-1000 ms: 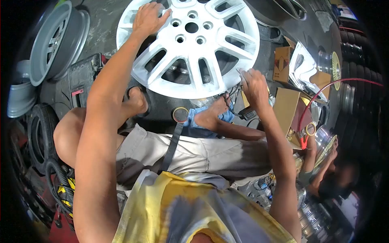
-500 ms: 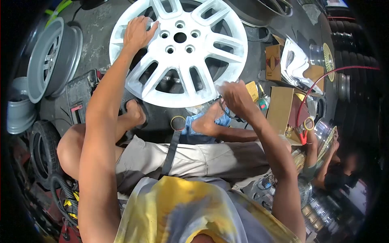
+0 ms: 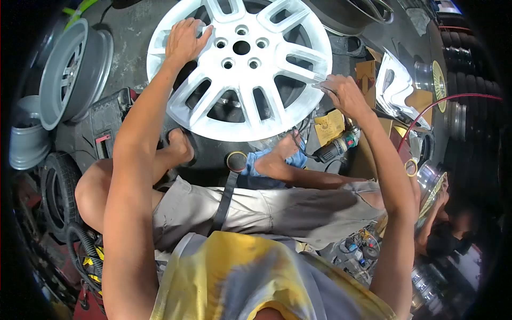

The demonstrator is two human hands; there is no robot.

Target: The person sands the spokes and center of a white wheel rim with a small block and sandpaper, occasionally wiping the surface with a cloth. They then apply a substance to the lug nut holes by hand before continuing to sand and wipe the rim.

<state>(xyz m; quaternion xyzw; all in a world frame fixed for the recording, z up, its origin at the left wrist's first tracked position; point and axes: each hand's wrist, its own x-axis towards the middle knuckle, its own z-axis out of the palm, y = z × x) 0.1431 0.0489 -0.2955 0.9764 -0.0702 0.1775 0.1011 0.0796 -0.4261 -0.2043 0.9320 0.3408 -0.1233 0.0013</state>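
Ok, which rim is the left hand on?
The white rim, face up before the person. No other is white; the grey rims at picture left are untouched.

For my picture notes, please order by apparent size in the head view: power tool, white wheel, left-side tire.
1. White wheel
2. Left-side tire, partly covered
3. Power tool

Real sizes may differ with nearness.

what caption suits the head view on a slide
Left hand on a white wheel, right hand holding something thin near its edge.

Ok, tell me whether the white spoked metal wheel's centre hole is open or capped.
Open: the round centre hole of the white wheel shows dark, with no cap over it.
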